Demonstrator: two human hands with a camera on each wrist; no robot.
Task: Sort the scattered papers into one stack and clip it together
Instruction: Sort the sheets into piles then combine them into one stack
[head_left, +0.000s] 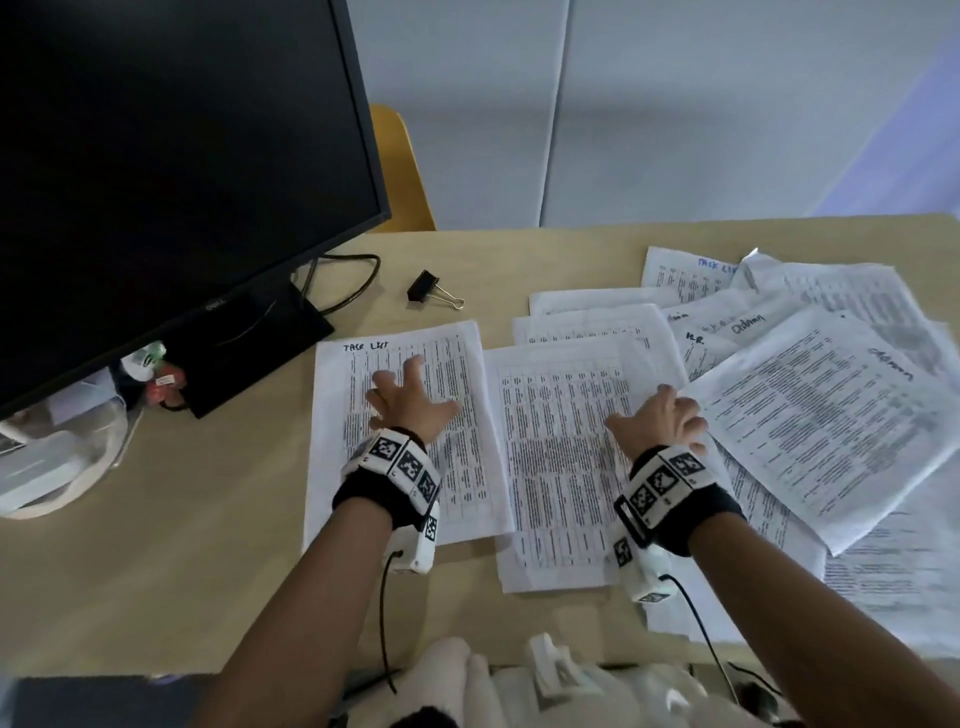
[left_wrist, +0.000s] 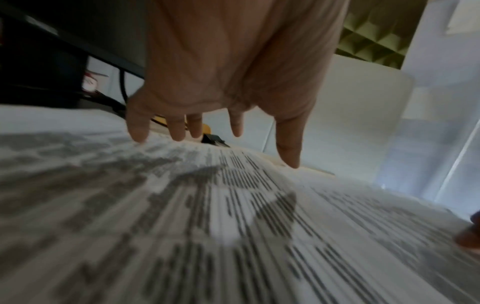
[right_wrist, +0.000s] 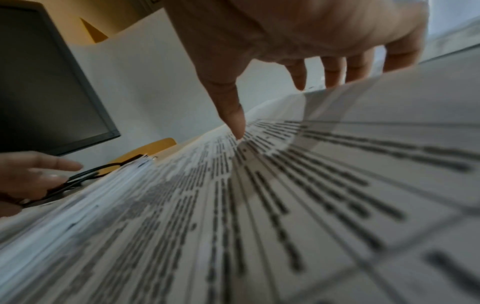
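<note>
Printed sheets lie scattered over the right half of the wooden desk (head_left: 156, 561). My left hand (head_left: 410, 402) rests with spread fingers on the sheet headed "Task List" (head_left: 462, 483); in the left wrist view that hand (left_wrist: 221, 92) touches the blurred sheet (left_wrist: 182, 226) with its fingertips. My right hand (head_left: 662, 418) lies on the middle sheet (head_left: 556, 467), its fingers at the edge of an overlapping sheet (head_left: 821, 415). In the right wrist view the thumb (right_wrist: 237, 127) presses the middle sheet (right_wrist: 233, 205) while the fingers sit behind that raised edge (right_wrist: 389, 98). A black binder clip (head_left: 428, 288) lies beyond the papers, untouched.
A dark monitor (head_left: 156, 156) on its stand fills the left, with a black cable (head_left: 358, 280) looping near the clip. A white bag (head_left: 52, 467) and small items sit under the screen. A yellow chair back (head_left: 400, 166) stands behind the desk. More sheets fan toward the right edge (head_left: 857, 296).
</note>
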